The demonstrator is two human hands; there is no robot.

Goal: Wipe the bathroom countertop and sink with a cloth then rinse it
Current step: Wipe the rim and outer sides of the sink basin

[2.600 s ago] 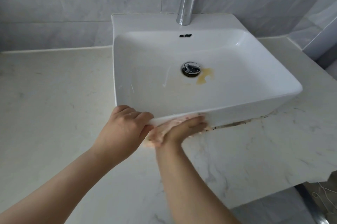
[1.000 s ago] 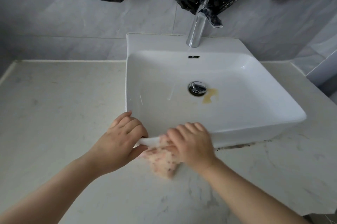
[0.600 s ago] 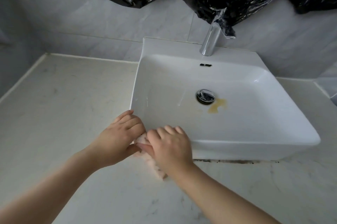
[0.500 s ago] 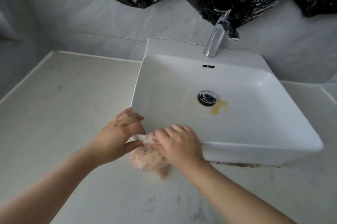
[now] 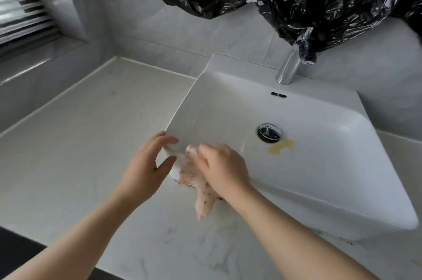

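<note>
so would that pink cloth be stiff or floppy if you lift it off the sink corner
Probably floppy: the cloth folds over the sink corner and its loose end trails limply below the right hand. Likely light too, since it bunches under one hand. Whether it is wet, the blur hides.

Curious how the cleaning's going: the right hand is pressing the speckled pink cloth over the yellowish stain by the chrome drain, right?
Not quite. The right hand does press the speckled pink cloth, but on the near left corner of the white rectangular ceramic sink, not over the yellowish stain beside the round chrome drain; that stain lies apart from the cloth. The head view shows it.
</note>
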